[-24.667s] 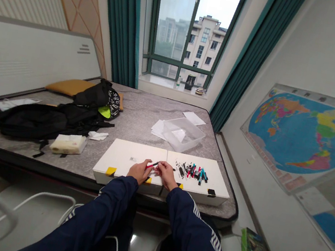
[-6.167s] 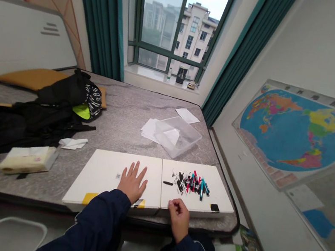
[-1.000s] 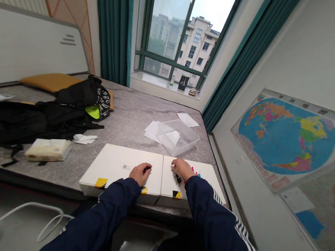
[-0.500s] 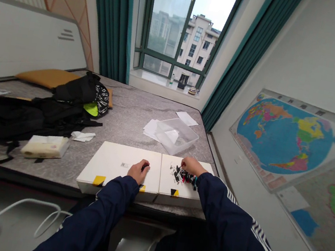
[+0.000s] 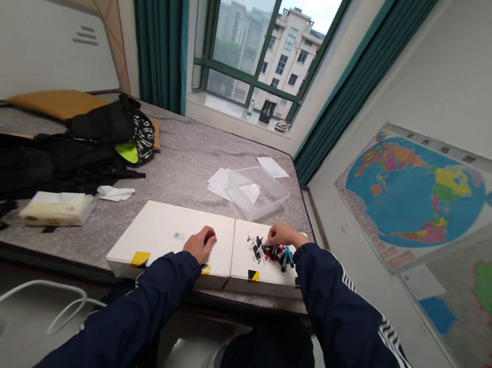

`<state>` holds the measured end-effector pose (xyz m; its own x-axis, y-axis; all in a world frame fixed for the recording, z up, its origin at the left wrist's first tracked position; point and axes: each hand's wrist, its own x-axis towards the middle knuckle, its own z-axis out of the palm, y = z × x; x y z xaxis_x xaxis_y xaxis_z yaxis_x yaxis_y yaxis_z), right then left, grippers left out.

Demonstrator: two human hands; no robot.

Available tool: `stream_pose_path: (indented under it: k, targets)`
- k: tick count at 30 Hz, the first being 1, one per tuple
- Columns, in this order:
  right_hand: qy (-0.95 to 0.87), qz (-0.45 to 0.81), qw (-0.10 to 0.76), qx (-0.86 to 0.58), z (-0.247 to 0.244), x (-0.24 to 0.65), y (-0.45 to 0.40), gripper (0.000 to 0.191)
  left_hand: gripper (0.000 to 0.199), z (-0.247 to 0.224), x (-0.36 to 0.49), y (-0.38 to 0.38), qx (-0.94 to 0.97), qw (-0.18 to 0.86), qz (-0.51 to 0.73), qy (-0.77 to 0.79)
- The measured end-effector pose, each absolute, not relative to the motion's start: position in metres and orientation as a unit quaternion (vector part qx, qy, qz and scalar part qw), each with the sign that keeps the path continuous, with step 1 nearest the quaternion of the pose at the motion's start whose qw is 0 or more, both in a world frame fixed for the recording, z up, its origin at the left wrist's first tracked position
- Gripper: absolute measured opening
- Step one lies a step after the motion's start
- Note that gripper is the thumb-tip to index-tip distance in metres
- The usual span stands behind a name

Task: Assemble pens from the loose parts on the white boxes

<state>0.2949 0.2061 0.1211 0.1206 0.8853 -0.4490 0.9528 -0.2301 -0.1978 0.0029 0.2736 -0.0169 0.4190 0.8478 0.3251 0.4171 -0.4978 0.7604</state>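
My left hand (image 5: 200,244) rests over the left white box (image 5: 167,221), its fingers curled together. Whatever may be in that grip is too small to make out. Over the right white box (image 5: 233,277), my right hand (image 5: 282,235) is closed with the fingers pointing down, just above the far side of a pile of small parts (image 5: 258,249). The parts are thin black and white pieces, with red ones in the middle and teal ones (image 5: 288,256) at the right. My right fingertips are partly hidden, so I cannot tell what they hold.
Behind the boxes stands a clear plastic bin (image 5: 257,194) beside white paper sheets (image 5: 218,183). To the left lie a tissue pack (image 5: 58,208), a crumpled tissue (image 5: 115,193) and a black backpack (image 5: 49,165). A wall with a world map (image 5: 416,189) rises at the right.
My right hand has lifted slightly off the parts and shifted away from me, uncovering more of the pile. My left hand stays over the left box, still curled. The camera view has shifted a little.
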Motion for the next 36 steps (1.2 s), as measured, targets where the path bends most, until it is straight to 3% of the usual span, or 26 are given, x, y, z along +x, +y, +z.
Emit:
stream_pose_path:
  k: [5, 12, 19, 25, 36]
  targets:
    - [0.665, -0.198, 0.072, 0.717, 0.118, 0.27, 0.201, 0.017, 0.012, -0.014, 0.003, 0.272, 0.784, 0.309, 0.358, 0.402]
    - [0.701, -0.128, 0.165, 0.681, 0.113, 0.207, 0.213, 0.025, 0.017, -0.018, 0.003, 0.275, 0.773, 0.332, 0.377, 0.388]
    - [0.705, -0.042, 0.206, 0.677, 0.105, 0.198, 0.187, 0.024, 0.028, -0.019, 0.002, 0.275, 0.771, 0.337, 0.396, 0.368]
    - [0.71, 0.018, 0.191, 0.677, 0.087, 0.201, 0.166, 0.027, 0.032, -0.023, 0.001, 0.277, 0.766, 0.334, 0.431, 0.34]
    - [0.717, -0.007, 0.184, 0.672, 0.086, 0.206, 0.172, 0.021, 0.024, -0.021, 0.001, 0.275, 0.776, 0.31, 0.418, 0.357]
